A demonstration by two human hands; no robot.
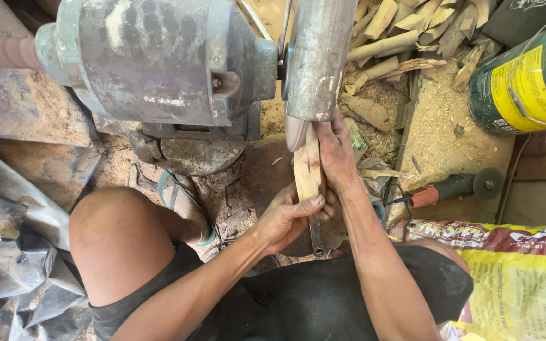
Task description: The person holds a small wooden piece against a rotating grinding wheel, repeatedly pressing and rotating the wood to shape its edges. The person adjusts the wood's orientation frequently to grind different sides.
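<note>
Wood piece [308,167] top hidden under metal guard [318,57]; sack [513,278] cut by edge.

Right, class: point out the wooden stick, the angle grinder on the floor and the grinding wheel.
wooden stick [308,169], head view, middle of its pale face.
angle grinder [453,187], head view, dark body.
grinding wheel [295,132], head view, lower rim below its guard.

Wooden stick held against the grinding disc

The wooden stick [309,169] is a pale, flat, narrow strip of raw wood with a few small dark marks on its face. It runs lengthwise away from the person, its far end touching the round grinding disc [296,129] that shows below the grey metal guard [319,57]. The left hand [285,218] clasps its near end; the right hand [336,155] presses along its right edge, fingers reaching the disc.
</note>
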